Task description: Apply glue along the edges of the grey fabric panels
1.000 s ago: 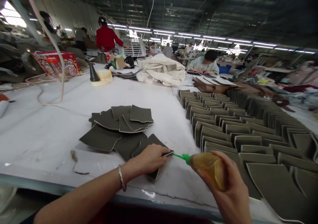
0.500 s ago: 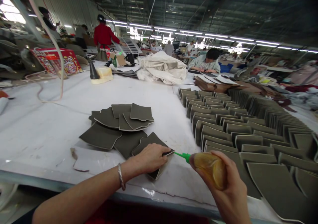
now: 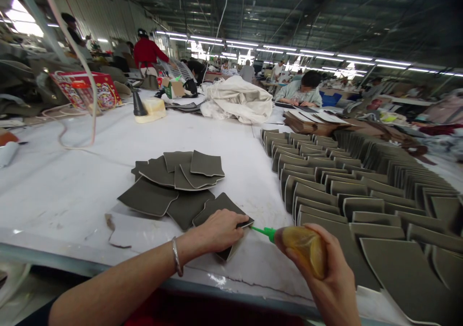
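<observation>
My right hand (image 3: 333, 263) is wrapped round a soft squeeze bottle (image 3: 302, 246) of amber liquid, probably glue. Its thin green nozzle (image 3: 265, 232) points left, the tip at the corner of a dark olive panel (image 3: 220, 208) with a pale edge. My left hand (image 3: 220, 229), with a silver bangle on the wrist, grips that panel near the same corner, index finger stretched along the top; the thumb is partly hidden. Beneath the hand another dark piece (image 3: 226, 253) shows in part. More loose panels (image 3: 148, 196) overlap in a pile just beyond.
Rows of stacked olive panels (image 3: 321, 191) cover the right of the white table (image 3: 72, 181). Toward the back are a cream container with a black cone (image 3: 150, 109), white bundled cloth (image 3: 238, 97) and a red patterned bag (image 3: 104, 89). A hose (image 3: 92, 85) hangs at left. A co-worker (image 3: 302, 92) sits opposite.
The bottle has shifted slightly left and down, its nozzle tip now lower at the panel's corner. My left hand stays in place. Far back, a person in red has moved left.
</observation>
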Available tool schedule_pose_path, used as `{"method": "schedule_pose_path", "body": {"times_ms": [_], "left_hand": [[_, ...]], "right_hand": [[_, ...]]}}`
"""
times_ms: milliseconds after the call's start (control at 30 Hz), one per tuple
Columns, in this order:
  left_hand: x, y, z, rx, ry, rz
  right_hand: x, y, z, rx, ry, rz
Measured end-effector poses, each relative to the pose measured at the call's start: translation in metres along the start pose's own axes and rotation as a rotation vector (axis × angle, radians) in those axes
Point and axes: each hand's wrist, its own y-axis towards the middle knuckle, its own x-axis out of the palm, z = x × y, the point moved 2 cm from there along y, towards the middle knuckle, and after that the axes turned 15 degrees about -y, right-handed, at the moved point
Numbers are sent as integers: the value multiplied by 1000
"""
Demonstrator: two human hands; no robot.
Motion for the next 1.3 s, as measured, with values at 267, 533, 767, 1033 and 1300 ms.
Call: {"method": "schedule_pose_path", "body": {"times_ms": [267,533,767,1033,1300], "left_hand": [[0,-1,1,-8,12,-5],[1,-1,1,-18,51,-1],[3,-2,-1,-7,76,5],[3,-4,1,-16,72,5],[3,-9,5,2,87,24]], "right_hand": [[2,0,6,34,12,41],[1,-2,0,145,120,-26],[5,-12,4,156,196,-106],[3,-20,-2,239,277,-125],[8,-32,-1,288,359,-173]]}}
